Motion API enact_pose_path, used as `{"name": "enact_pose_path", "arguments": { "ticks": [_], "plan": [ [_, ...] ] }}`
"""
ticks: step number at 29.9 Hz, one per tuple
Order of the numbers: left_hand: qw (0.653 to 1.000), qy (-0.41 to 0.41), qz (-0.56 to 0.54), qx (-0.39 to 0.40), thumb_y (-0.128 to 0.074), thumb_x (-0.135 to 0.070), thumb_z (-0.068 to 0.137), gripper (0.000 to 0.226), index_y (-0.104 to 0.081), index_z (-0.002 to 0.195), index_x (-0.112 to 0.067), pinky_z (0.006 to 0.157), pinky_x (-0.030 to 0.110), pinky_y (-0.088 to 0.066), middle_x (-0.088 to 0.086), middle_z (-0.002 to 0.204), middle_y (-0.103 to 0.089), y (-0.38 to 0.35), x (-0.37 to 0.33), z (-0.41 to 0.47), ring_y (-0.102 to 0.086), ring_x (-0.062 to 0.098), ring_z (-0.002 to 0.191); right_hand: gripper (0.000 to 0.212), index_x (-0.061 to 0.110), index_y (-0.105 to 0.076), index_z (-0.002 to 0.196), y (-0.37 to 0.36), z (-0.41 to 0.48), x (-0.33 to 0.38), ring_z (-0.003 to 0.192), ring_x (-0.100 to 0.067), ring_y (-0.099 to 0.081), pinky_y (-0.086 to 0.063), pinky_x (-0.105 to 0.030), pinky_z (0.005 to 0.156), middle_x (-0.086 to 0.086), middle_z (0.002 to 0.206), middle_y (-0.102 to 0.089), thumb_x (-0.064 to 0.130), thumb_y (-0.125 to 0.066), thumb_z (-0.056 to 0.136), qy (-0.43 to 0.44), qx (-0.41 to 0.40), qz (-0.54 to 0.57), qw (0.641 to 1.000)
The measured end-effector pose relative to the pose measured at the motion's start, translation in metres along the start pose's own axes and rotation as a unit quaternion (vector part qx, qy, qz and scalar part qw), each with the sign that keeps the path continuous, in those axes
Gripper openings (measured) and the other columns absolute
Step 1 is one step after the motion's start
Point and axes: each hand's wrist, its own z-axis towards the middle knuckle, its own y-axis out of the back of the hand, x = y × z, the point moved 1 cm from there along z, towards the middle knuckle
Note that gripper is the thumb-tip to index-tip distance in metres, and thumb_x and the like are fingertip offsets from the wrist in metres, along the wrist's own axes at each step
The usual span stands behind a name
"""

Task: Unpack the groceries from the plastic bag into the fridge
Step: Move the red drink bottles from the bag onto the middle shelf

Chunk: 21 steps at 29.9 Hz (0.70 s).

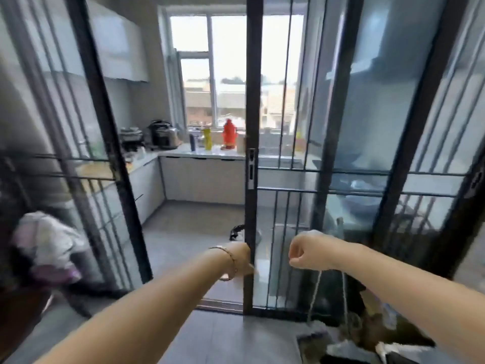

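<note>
Dead ahead is the sliding door (pixel 252 153), its upright edge right in the centre, the left hand (pixel 242 261) wrapped on that edge low down. The right hand (pixel 307 254) is just to its right in front of the glass, and the plastic bag (pixel 367 334) hangs below it at the bottom right, near the floor. Through the gap left of the edge lies the kitchen, where a counter (pixel 183 154) runs along the far wall under the window (pixel 228 61) with bottles (pixel 207 139) on it mid-way and a cooker (pixel 162 135) in its left corner, while far left and low a bundle of cloth (pixel 47 245) sits beside the other glass panel (pixel 86 114).
</note>
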Motion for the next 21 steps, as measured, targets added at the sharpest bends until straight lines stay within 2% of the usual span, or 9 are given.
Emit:
{"name": "enact_pose_path", "arguments": {
  "ticks": [1,3,7,9,11,12,14,15,21],
  "plan": [
    [0.999,0.034,-0.011,-0.001,-0.049,-0.023,0.093,0.033,-0.06,0.115,0.0,0.085,0.032,-0.048,0.016,0.107,-0.064,-0.008,0.037,-0.022,-0.061,0.029,0.097,0.029,0.014,-0.064,0.111,-0.014,0.012,0.037,0.101,-0.021,-0.06,-0.048,-0.028,0.085,-0.004,0.112,-0.063,0.031,-0.054,0.091,0.031,0.013,-0.018,0.999],
    [0.994,0.105,-0.027,-0.008,-0.049,-0.025,0.092,0.03,-0.062,0.106,-0.002,0.079,0.03,-0.046,0.016,0.114,-0.064,-0.024,0.115,-0.069,-0.06,0.03,0.098,0.027,0.014,-0.065,0.109,-0.044,0.034,0.116,0.098,-0.022,-0.059,-0.045,-0.025,0.081,-0.004,0.108,-0.064,0.03,-0.054,0.09,0.094,0.034,-0.044,0.994],
    [0.969,0.24,-0.063,-0.018,-0.051,-0.028,0.087,0.025,-0.065,0.09,-0.008,0.074,0.028,-0.045,0.014,0.098,-0.066,-0.066,0.276,-0.188,-0.062,0.03,0.098,0.027,0.021,-0.065,0.108,-0.112,0.056,0.291,0.107,-0.024,-0.059,-0.047,-0.028,0.092,-0.001,0.111,-0.065,0.033,-0.053,0.087,0.196,0.058,-0.088,0.975],
    [0.95,0.3,-0.085,-0.02,-0.049,-0.027,0.087,0.027,-0.065,0.098,-0.008,0.076,0.029,-0.045,0.008,0.097,-0.064,-0.086,0.335,-0.246,-0.062,0.03,0.101,0.023,0.017,-0.066,0.098,-0.14,0.058,0.364,0.098,-0.025,-0.058,-0.049,-0.027,0.087,-0.005,0.106,-0.067,0.029,-0.049,0.087,0.234,0.085,-0.112,0.962],
    [0.929,0.353,-0.104,-0.015,-0.048,-0.029,0.089,0.031,-0.064,0.106,-0.009,0.083,0.032,-0.048,0.009,0.109,-0.065,-0.106,0.387,-0.307,-0.061,0.03,0.104,0.018,0.019,-0.06,0.08,-0.167,0.053,0.442,0.09,-0.022,-0.052,-0.046,-0.022,0.077,-0.008,0.106,-0.063,0.027,-0.048,0.09,0.283,0.117,-0.138,0.942],
    [0.919,0.377,-0.115,-0.016,-0.048,-0.03,0.09,0.031,-0.063,0.107,-0.009,0.084,0.033,-0.048,0.01,0.112,-0.065,-0.114,0.41,-0.336,-0.061,0.029,0.105,0.017,0.021,-0.062,0.083,-0.179,0.05,0.479,0.094,-0.022,-0.053,-0.045,-0.023,0.08,-0.009,0.112,-0.062,0.028,-0.049,0.091,0.304,0.133,-0.147,0.932],
    [0.895,0.424,-0.137,-0.024,-0.048,-0.03,0.09,0.03,-0.065,0.104,-0.011,0.082,0.033,-0.048,0.009,0.111,-0.066,-0.128,0.45,-0.39,-0.062,0.028,0.103,0.027,0.014,-0.064,0.11,-0.201,0.045,0.549,0.109,-0.023,-0.056,-0.046,-0.031,0.093,-0.008,0.122,-0.06,0.029,-0.051,0.093,0.35,0.151,-0.16,0.91],
    [0.882,0.448,-0.147,-0.028,-0.049,-0.031,0.089,0.029,-0.065,0.104,-0.012,0.081,0.032,-0.048,0.008,0.11,-0.066,-0.135,0.468,-0.416,-0.062,0.028,0.102,0.032,0.012,-0.062,0.118,-0.212,0.042,0.58,0.112,-0.023,-0.056,-0.047,-0.032,0.096,-0.007,0.124,-0.059,0.028,-0.051,0.093,0.367,0.157,-0.166,0.901],
    [0.797,0.568,-0.199,-0.054,-0.051,-0.032,0.088,0.03,-0.066,0.104,-0.012,0.087,0.032,-0.05,0.008,0.114,-0.065,-0.174,0.571,-0.547,-0.062,0.028,0.104,0.033,0.007,-0.062,0.118,-0.263,0.031,0.755,0.112,-0.023,-0.057,-0.047,-0.031,0.095,-0.008,0.122,-0.061,0.024,-0.047,0.095,0.466,0.191,-0.2,0.841]
  ]
}}
